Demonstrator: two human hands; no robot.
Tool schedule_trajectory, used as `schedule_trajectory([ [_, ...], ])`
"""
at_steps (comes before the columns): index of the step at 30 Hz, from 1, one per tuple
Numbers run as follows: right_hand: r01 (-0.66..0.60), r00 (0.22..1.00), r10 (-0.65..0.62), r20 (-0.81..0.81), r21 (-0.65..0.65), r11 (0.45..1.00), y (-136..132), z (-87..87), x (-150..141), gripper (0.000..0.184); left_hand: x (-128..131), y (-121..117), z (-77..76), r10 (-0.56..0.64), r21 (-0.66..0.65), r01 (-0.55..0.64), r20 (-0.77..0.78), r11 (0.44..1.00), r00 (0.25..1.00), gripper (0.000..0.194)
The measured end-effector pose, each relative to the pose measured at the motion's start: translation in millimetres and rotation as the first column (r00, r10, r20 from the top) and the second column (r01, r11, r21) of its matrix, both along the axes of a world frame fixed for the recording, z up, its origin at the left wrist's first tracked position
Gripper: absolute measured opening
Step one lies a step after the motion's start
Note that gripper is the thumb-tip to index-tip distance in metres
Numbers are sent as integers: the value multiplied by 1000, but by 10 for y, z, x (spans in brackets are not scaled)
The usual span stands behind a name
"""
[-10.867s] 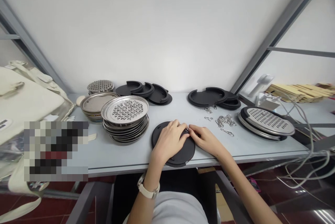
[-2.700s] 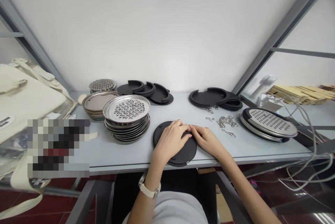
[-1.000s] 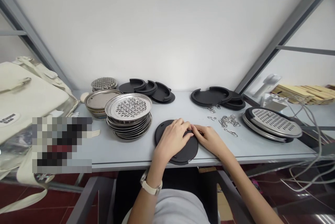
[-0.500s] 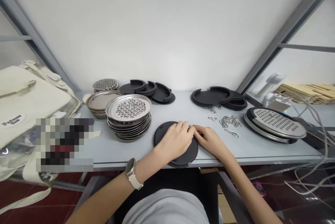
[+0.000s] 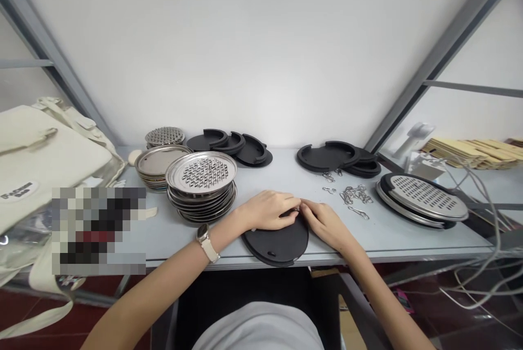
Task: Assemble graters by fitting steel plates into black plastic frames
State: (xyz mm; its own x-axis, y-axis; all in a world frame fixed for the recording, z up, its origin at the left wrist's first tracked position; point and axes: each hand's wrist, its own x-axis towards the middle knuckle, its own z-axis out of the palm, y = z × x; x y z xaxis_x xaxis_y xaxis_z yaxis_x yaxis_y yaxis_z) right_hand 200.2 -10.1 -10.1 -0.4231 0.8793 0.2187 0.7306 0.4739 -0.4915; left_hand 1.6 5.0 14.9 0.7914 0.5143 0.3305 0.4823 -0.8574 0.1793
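Workshop bench [image 5: 265, 178]: stacked grater discs [image 5: 201, 173], loose clips [image 5: 355, 194].

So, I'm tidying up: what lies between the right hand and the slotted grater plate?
In the head view, metal wire clips lie between the right hand and the slotted grater plate.

Free tabletop [image 5: 272, 180] beyond the hands [image 5: 273, 210], between metal plate stack [image 5: 201, 189] and loose clips [image 5: 354, 195]

Matt plastic-looking disc [image 5: 281, 243], shiny rough-toothed metal plate [image 5: 202, 172], glossy metal clips [image 5: 354, 194], cloth bag [image 5: 61, 156]
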Motion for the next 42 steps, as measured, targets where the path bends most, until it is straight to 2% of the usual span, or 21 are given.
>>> schedule_trajectory([
  [7, -35, 999, 35, -28, -2, 999, -26, 25, 4, 31, -31, -2, 45, -7, -43, 9, 35, 999, 999, 7],
  [11, -90, 996, 89, -24, -27, 996, -55, 26, 30, 31, -50, 10, 68, -13, -98, 16, 34, 995, 999, 16],
  [17, -111, 994, 111, -1, -13, 994, -60, -4, 44, 29, -52, 38, 44, 11, -167, -8, 17, 986, 1000, 15],
  [29, -96, 995, 96, -8, -5, 995, -80, -8, 61, 29, -39, 34, 47, 46, -203, -45, 4, 978, 999, 18],
  [42, -56, 998, 56, -7, -13, 998, -88, -61, 106, 28, -43, 36, 41, 21, -239, -11, 39, 971, 999, 18],
])
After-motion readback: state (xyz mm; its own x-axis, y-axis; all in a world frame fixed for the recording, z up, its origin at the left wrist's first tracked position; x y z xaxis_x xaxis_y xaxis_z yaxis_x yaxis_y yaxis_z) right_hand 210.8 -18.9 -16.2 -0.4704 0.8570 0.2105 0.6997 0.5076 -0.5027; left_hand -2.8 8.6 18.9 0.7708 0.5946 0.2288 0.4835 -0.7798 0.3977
